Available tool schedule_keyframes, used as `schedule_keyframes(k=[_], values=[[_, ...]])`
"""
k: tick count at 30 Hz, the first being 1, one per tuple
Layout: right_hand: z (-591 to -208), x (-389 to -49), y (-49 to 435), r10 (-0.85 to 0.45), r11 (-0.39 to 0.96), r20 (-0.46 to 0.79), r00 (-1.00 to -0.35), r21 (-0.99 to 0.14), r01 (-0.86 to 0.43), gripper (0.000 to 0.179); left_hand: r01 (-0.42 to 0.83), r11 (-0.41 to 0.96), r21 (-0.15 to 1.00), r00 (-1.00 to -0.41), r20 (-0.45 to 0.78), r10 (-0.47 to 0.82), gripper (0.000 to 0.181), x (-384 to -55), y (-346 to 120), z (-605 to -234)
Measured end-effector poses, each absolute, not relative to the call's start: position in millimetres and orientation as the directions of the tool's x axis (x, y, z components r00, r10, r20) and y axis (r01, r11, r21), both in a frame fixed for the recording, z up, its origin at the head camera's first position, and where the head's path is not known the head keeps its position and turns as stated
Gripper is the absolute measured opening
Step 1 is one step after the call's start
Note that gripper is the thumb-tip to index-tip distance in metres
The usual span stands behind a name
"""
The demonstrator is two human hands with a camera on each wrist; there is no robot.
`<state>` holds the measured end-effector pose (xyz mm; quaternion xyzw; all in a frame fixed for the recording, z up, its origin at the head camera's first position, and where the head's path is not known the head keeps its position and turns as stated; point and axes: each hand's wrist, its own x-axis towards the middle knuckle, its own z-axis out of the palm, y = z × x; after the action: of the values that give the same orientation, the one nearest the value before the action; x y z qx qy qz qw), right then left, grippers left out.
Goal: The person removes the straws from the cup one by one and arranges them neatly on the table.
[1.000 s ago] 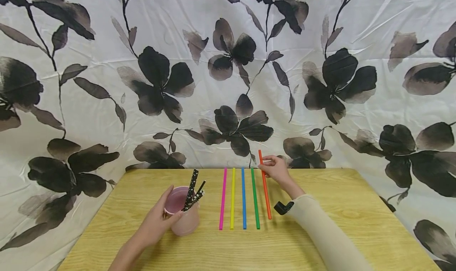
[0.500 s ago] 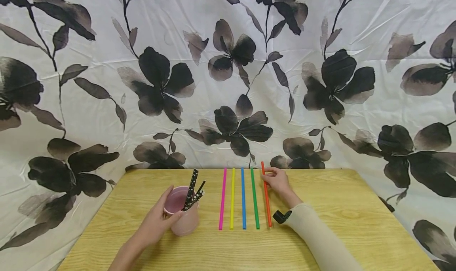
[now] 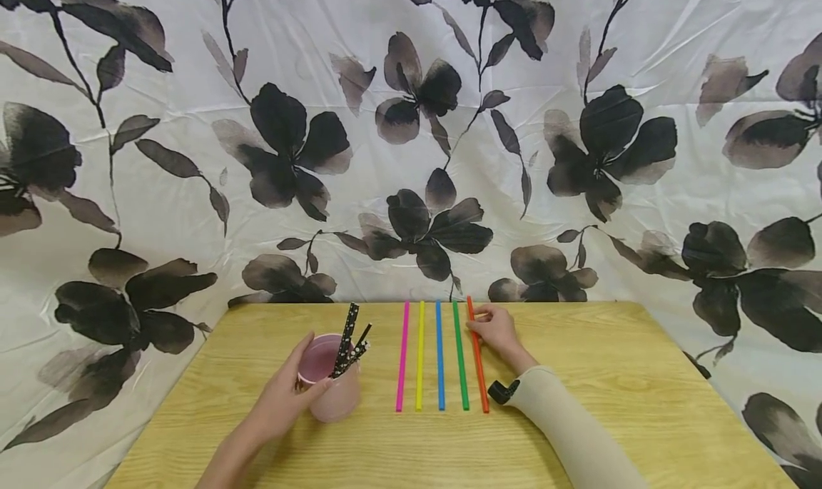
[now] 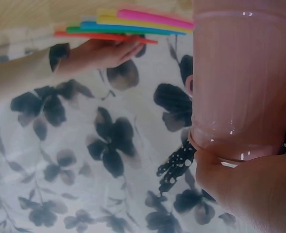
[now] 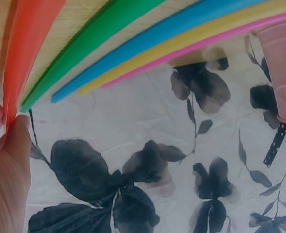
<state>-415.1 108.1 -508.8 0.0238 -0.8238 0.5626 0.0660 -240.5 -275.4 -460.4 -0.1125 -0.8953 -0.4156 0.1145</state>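
Note:
My left hand (image 3: 277,396) grips a pink cup (image 3: 337,397) by its side, with the thumb near the rim. Several black, white-dotted strips (image 3: 347,335) stick up from the cup and lean right. Between thumb and fingers, my right hand (image 3: 500,330) pinches an orange-red straw (image 3: 478,367) near its far end. This straw ends the right side of a row. To its left lie a green straw (image 3: 461,357), a blue straw (image 3: 439,357), a yellow straw (image 3: 420,357) and a pink straw (image 3: 402,357), roughly parallel. The right wrist view shows thumb and fingertips at the red straw (image 5: 26,53).
All of this is on a light wood-grain table (image 3: 604,375). Behind the table's far edge hangs a white cloth (image 3: 514,46) with dark flowers. A small black camera (image 3: 503,391) sits on the right wrist, at the cuff of a cream sleeve (image 3: 565,410).
The right hand has brought the red straw down and nearer, then slightly left, level with the row. The left hand and cup have hardly moved.

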Motion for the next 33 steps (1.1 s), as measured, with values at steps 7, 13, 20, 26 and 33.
schedule_keyframes(k=[7,13,20,26,33], values=[[-515.8,-417.4,106.8,0.048,0.396,0.146,-0.988,-0.911,-0.116,0.031,0.277,0.644,0.714,-0.954,0.284,0.095,0.081,-240.5,-274.6,-465.3],[-514.6,-417.4,104.5,0.046,0.428,0.175,-0.984,-0.893,-0.139,0.029,0.280,0.643,0.712,-0.953,0.287,0.098,0.080,-240.3,-275.0,-464.3],[-514.4,-418.5,103.8,0.060,0.449,0.186,-0.981,-0.882,-0.140,0.026,0.306,0.646,0.700,-0.944,0.312,0.110,0.080,-242.2,-276.2,-463.7],[-515.9,-420.0,105.0,0.065,0.475,0.181,-0.981,-0.871,-0.129,0.025,0.282,0.632,0.722,-0.954,0.281,0.104,0.080,-243.2,-274.9,-463.4],[-517.0,-418.8,103.1,0.076,0.473,0.182,-0.980,-0.872,-0.126,0.024,0.289,0.624,0.726,-0.951,0.291,0.101,0.080,-242.5,-275.2,-463.9]])
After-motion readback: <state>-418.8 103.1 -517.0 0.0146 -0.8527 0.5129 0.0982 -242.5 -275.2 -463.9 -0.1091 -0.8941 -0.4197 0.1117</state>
